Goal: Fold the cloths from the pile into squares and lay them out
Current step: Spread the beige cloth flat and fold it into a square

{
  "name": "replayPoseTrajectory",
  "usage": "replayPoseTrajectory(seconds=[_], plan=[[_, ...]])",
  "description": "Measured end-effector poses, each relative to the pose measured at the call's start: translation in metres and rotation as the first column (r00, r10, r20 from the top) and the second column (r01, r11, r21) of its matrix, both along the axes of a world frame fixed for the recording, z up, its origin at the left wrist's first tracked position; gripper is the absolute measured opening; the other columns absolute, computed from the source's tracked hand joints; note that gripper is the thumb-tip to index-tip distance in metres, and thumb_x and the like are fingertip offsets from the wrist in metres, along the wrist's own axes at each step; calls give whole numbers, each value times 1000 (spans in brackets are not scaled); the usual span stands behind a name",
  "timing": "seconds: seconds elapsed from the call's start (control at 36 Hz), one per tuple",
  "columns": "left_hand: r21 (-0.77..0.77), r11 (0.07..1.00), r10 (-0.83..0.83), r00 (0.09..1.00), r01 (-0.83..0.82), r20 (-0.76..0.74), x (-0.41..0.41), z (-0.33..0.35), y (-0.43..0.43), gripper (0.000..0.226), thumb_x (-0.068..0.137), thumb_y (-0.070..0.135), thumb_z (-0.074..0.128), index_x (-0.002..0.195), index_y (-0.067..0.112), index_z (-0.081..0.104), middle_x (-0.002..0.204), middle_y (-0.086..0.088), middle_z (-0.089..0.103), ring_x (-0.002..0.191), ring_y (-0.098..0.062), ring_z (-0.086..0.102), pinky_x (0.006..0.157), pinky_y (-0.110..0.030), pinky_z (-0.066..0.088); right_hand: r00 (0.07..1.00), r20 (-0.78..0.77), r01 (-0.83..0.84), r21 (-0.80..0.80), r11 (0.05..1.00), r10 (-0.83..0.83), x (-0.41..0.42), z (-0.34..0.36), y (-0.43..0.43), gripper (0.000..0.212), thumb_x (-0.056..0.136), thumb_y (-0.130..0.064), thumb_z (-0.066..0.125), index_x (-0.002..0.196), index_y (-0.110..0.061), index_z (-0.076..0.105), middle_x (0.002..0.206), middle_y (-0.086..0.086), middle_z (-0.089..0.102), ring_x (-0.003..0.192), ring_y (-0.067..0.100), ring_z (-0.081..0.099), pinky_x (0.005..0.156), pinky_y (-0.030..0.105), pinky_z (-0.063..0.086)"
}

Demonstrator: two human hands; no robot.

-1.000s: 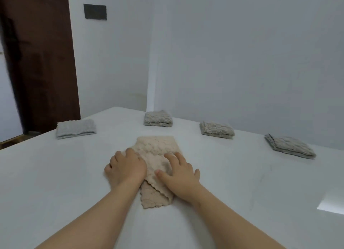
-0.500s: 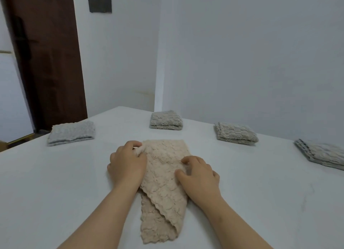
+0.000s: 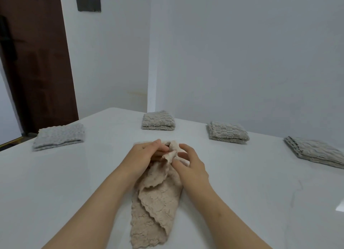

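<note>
A beige textured cloth [image 3: 156, 207] lies crumpled lengthwise on the white table [image 3: 55, 183], running from my hands toward the near edge. My left hand [image 3: 143, 155] grips its far end with curled fingers. My right hand [image 3: 189, 165] pinches a raised fold of the same end between thumb and fingers. The two hands sit close together, lifting that end slightly off the table. Part of the cloth's far end is hidden under my hands.
Several folded grey cloths lie in an arc at the far side: one at the left [image 3: 59, 136], one in the middle [image 3: 158, 121], one to the right [image 3: 228, 133] and one at the far right [image 3: 316, 152]. A brown door [image 3: 35, 62] stands behind the table's left.
Both hands went from pressing flat on the cloth to gathering and lifting its far end. The cloth has bunched up and now stretches toward me. The camera has moved nearer.
</note>
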State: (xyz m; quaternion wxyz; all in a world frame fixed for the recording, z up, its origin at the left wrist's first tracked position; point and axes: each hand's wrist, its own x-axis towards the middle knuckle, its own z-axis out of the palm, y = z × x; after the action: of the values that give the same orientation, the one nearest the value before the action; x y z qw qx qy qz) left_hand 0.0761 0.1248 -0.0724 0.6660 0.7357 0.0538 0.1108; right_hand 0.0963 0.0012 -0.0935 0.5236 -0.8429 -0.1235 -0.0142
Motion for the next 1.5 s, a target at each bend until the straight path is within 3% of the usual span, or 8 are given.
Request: replayPoseTrajectory(seconds=[0.14, 0.31, 0.44, 0.61, 0.72, 0.94, 1.08, 1.5], plan=[[11, 1000, -10, 1000, 10, 19, 0, -1, -2, 29, 94, 9, 43, 82, 18, 69, 81, 0, 71, 75, -9, 65, 70, -17, 50, 999, 5, -40, 136, 990, 40, 7, -8, 4, 34, 59, -45, 57, 85, -66, 51, 92, -13, 68, 96, 6, 64, 100, 41, 44], [284, 925, 200, 959, -252, 201, 4, -9, 2, 31, 86, 5, 51, 73, 31, 63, 67, 8, 66, 54, -8, 54, 57, -20, 44, 995, 100, -30, 133, 991, 17, 8, -8, 2, 21, 81, -19, 65, 75, -37, 59, 81, -12, 66, 85, 9, 62, 89, 36, 49], [511, 751, 303, 906, -417, 294, 1, -10, 4, 20, 89, 15, 50, 94, 26, 66, 76, 5, 64, 77, -19, 57, 71, -30, 44, 989, 58, 112, 327, 938, -138, 15, 2, -13, 18, 84, -11, 61, 75, -26, 56, 74, -4, 61, 69, 8, 56, 64, 14, 43], [768, 613, 143, 982, -187, 124, 7, -22, 4, 28, 90, 22, 47, 113, 29, 61, 114, 5, 60, 111, -17, 51, 87, -28, 41, 935, -91, 348, 436, 830, -344, 35, 6, -38, 10, 82, -16, 64, 78, -19, 56, 85, 5, 63, 78, 18, 55, 76, 28, 42], [879, 476, 89, 996, -28, -17, 11, -34, 6, 33, 92, 32, 44, 123, 31, 53, 133, 9, 50, 124, -15, 42, 99, -29, 35, 884, -155, 462, 425, 778, -441, 38, 6, -50, 18, 79, 3, 48, 84, -14, 50, 85, 4, 54, 70, 16, 49, 60, 21, 40], [924, 383, 75, 996, 7, -39, 12, -37, 7, 35, 94, 37, 39, 127, 31, 50, 133, 8, 48, 124, -16, 41, 99, -29, 32, 958, 143, 268, -147, 952, -248, 23, 18, -39, 18, 82, -18, 48, 94, -32, 51, 99, 3, 60, 101, 28, 54, 94, 39, 40], [941, 336, 82, 995, 29, -60, 10, -36, 7, 36, 96, 40, 34, 129, 34, 45, 136, 10, 45, 126, -16, 39, 100, -30, 32, 995, 100, 69, -633, 771, -8, 16, 5, -34, 22, 89, -32, 41, 107, -31, 54, 117, -4, 59, 116, 22, 46, 96, 35, 29], [973, 230, 424, 900, 4, -104, -1, -18, 9, 37, 92, 33, 29, 121, 22, 49, 131, -3, 43, 123, -24, 35, 100, -38, 30, 1000, -15, -17, -748, 663, 8, 16, 34, -53, 22, 89, -42, 43, 86, -24, 56, 88, -4, 61, 87, 19, 58, 72, 27, 40]])
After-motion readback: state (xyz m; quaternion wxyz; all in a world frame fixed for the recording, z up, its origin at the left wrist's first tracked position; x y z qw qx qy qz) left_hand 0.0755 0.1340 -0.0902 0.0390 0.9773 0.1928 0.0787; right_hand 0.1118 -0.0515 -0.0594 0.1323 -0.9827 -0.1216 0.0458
